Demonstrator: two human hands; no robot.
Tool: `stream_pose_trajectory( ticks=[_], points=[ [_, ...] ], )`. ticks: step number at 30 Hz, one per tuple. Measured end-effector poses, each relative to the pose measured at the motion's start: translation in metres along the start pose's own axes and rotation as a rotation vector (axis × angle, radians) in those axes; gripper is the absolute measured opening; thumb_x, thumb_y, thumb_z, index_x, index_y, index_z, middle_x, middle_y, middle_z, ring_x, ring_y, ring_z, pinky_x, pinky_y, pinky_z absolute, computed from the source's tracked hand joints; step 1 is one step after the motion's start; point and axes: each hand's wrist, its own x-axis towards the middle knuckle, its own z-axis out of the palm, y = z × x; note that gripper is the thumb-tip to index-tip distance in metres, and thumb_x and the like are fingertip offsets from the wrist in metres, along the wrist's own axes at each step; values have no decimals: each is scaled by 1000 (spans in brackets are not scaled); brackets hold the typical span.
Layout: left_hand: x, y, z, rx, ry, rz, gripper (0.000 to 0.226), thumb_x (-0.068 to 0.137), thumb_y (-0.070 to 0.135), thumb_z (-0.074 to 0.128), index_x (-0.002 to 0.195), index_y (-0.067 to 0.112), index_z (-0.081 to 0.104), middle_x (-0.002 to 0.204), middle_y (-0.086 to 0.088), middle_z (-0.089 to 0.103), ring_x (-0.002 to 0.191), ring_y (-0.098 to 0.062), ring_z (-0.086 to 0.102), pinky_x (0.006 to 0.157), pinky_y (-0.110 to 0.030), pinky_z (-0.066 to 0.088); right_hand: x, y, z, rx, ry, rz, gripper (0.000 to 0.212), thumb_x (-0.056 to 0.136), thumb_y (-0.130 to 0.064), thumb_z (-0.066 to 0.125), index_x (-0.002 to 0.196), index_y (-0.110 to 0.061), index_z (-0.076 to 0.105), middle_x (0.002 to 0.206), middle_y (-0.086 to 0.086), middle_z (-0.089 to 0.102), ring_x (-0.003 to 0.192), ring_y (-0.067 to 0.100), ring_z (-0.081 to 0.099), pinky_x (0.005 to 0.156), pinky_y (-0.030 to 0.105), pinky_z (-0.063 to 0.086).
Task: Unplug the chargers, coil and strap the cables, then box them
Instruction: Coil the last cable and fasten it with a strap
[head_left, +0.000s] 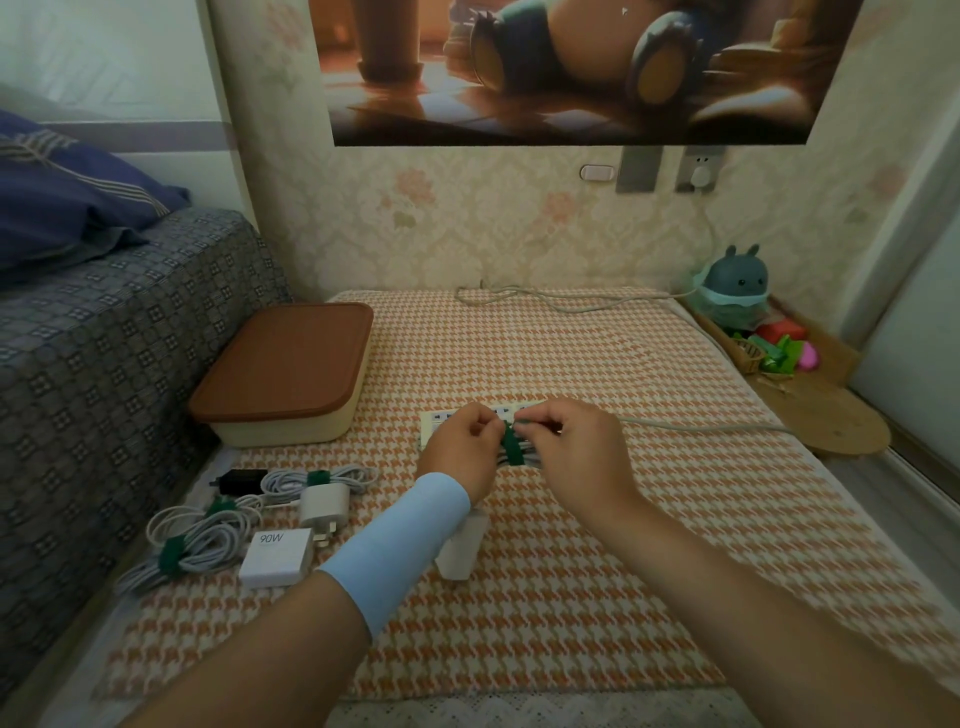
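Head view: 2 forearms reach forward side by side, hands meeting just above the power strip. Left hand, wrist in a pale blue sleeve, and right hand both pinch a coiled white cable wrapped by a green strap. Strapped cables and chargers lie left, near the lidded box.

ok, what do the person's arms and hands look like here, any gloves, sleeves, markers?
Both hands are bare, no gloves: left hand, right hand. A plain light blue cuff wraps the left wrist and lower forearm, no visible marking. The right forearm has no sleeve. No watch or ring shows.
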Motion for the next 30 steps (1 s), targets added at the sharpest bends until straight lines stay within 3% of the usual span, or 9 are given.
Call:
stream_pose_trajectory(
  ticks=[3,6,9,12,15,21,26,28,30],
  points=[
    [0,1,2,-15,-26,-35,20,100,32,46,87,23,58,78,-8,65,56,-25,52,57,-41,53,-2,2,-2,-76,22,-116,11,92,-16,72,97,-20,80,91,-8,74,84,8,67,72,31,58],
    [2,3,1,-130,-50,-130,20,100,25,47,86,16,58,74,-9,58,51,-23,43,48,-30,41,-5,3,-7,-201,15,-363,7,89,-17,73,91,-21,79,83,-8,70,78,9,63,63,26,53],
    [5,2,-6,-182,-78,-196,20,100,22,51,83,13,58,74,-7,54,53,-22,43,45,-28,39,-7,8,-6,-244,-24,-602,3,87,-17,75,88,-16,78,81,-3,69,78,13,62,65,20,47],
    [6,1,-11,-218,-53,-233,23,99,19,52,76,13,55,73,-8,53,54,-22,43,45,-28,39,-7,8,0,-221,-73,-658,4,86,-15,75,86,-13,78,81,-1,67,79,17,61,67,29,51],
    [5,1,-13,-238,-6,-251,19,98,16,51,80,12,58,75,-10,55,55,-23,45,46,-29,41,-3,7,5,-186,-151,-638,13,91,-15,68,89,-10,79,87,0,66,85,20,58,77,38,52],
    [5,2,-15,-339,22,-270,19,99,17,49,91,4,61,83,-15,58,56,-25,45,48,-31,43,-3,3,-1,-214,-239,-568,32,99,-33,55,97,-12,80,99,-1,61,96,17,54,81,32,48],
    [-6,10,-12,-302,25,-150,18,97,22,53,86,11,59,84,-13,66,56,-27,57,53,-35,53,6,6,-12,-187,-193,-394,11,80,-31,83,83,-23,76,101,-9,58,95,6,50,81,23,44],
    [-9,16,-13,-297,16,-77,16,97,21,55,86,11,60,84,-12,70,56,-32,66,60,-43,58,8,8,-20,-119,-180,-216,29,74,-35,88,89,-29,64,103,-14,55,91,3,55,76,24,49],
    [-11,19,-15,-287,-28,-10,13,97,18,56,89,9,62,82,-12,73,63,-34,71,65,-43,60,9,11,-27,-52,-230,-67,47,75,-42,87,111,-34,59,107,-18,58,92,0,61,77,24,53]
  ],
)
